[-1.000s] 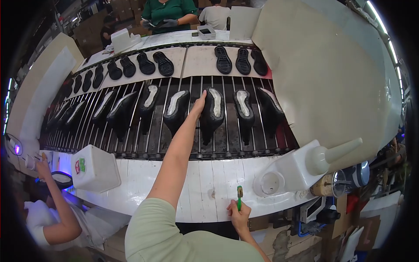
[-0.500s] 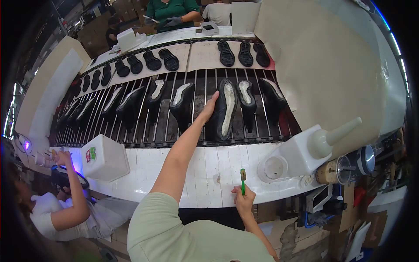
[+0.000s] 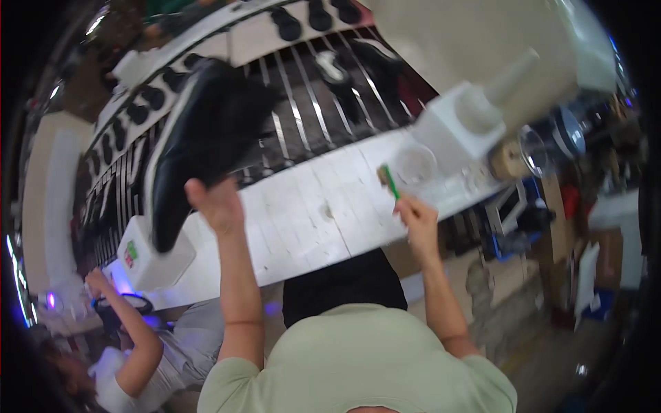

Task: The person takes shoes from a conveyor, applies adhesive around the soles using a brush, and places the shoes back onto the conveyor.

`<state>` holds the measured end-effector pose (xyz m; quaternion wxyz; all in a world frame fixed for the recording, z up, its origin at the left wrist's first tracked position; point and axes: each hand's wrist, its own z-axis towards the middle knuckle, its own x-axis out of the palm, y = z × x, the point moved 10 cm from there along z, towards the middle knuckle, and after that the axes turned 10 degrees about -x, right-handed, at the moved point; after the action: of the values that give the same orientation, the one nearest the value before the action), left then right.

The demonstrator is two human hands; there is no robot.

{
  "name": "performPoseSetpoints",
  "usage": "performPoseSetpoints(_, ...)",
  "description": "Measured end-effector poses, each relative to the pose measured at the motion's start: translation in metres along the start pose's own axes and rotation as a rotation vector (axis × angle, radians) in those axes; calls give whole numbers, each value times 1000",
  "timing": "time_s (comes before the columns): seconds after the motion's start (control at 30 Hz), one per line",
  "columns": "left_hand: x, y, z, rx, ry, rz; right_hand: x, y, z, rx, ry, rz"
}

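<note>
My left hand (image 3: 219,205) is closed around a black boot (image 3: 200,131) and holds it up over the left of the white table. The boot is tilted, its pale underside edge facing left; motion blurs its shaft and part of the hand. In my right hand (image 3: 418,224) is a small brush (image 3: 390,180) with a green handle and brownish bristles, gripped by the handle with the bristles up. Just right of the bristles stands a round translucent cup (image 3: 415,165), beside a large white squeeze bottle (image 3: 460,124) with a long nozzle.
Black boots (image 3: 335,72) stand on a rack of metal bars beyond the white table (image 3: 303,227). Black soles (image 3: 286,24) line a shelf behind it. A white container (image 3: 175,261) is at left, near a co-worker's arm (image 3: 134,323). A cup of brown contents (image 3: 508,162) sits at right.
My left hand has lifted the boot off the rack, bringing it nearer and leftward, turned on its side. My right hand has raised the brush toward the cup. The view has tilted.
</note>
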<state>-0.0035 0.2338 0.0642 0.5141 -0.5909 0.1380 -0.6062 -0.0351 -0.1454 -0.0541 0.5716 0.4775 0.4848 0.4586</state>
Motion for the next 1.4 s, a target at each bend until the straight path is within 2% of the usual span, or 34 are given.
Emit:
performPoseSetpoints(0.07, -20, -15, -30, 127, -59, 193, -40, 23, 14, -127, -48, -58)
performPoseSetpoints(0.1, -35, -15, -44, 123, -124, 236, -58, 32, 18, -170, -56, -180)
performPoseSetpoints(0.13, -45, -11, -56, 104, -92, 224, -69, 54, 21, -254, -44, -371)
performPoseSetpoints(0.2, -78, 4, -80, 114, -254, 278, -86, 54, 25, -143, -65, -682)
performPoseSetpoints(0.27, -80, 21, -100, 12, -301, 315, -78, 61, 26, -199, -50, -859)
performPoseSetpoints(0.33, -83, 44, -121, -253, -363, 481, -65, 66, 30, -246, -29, -1010)
performPoseSetpoints(0.4, -81, 55, -130, -253, -281, 808, -50, 65, 33, -274, 0, -1144)
performPoseSetpoints(0.43, -78, 61, -137, -307, -247, 810, -44, 66, 34, -293, 2, -1203)
performPoseSetpoints(0.53, -74, 59, -144, -271, -260, 812, -32, 65, 38, -317, 17, -1350)
performPoseSetpoints(0.57, -73, 61, -147, -327, -257, 801, -30, 62, 40, -308, 32, -1382)
performPoseSetpoints(0.7, -75, 68, -153, -256, -172, 866, -26, 56, 42, -302, 81, -1420)
performPoseSetpoints(0.8, -77, 71, -159, -170, -147, 937, -31, 56, 40, -308, 90, -1214)
performPoseSetpoints(0.87, -67, 65, -159, -172, -98, 1064, -51, 37, 43, -212, 56, -977)
performPoseSetpoints(0.9, -50, 52, -158, -45, -22, 1260, -58, 26, 44, -162, 40, -859)
performPoseSetpoints(1.03, -5, 19, -155, 93, 67, 1324, -75, 3, 29, -97, -174, -406)
performPoseSetpoints(1.13, 25, 8, -153, 87, 237, 1761, -70, -10, 24, -59, -209, -181)
performPoseSetpoints(1.23, 24, 23, -161, 82, 237, 1824, -67, -25, 25, 13, -176, -74)
performPoseSetpoints(1.27, 28, 23, -163, 135, 263, 1737, -62, -32, 27, 41, -156, -32)
performPoseSetpoints(1.3, 26, 25, -165, 123, 207, 1619, -54, -31, 31, 100, -118, 40)
performPoseSetpoints(1.4, 21, 33, -172, 147, 72, 1280, -18, -4, 43, 93, -7, 305)
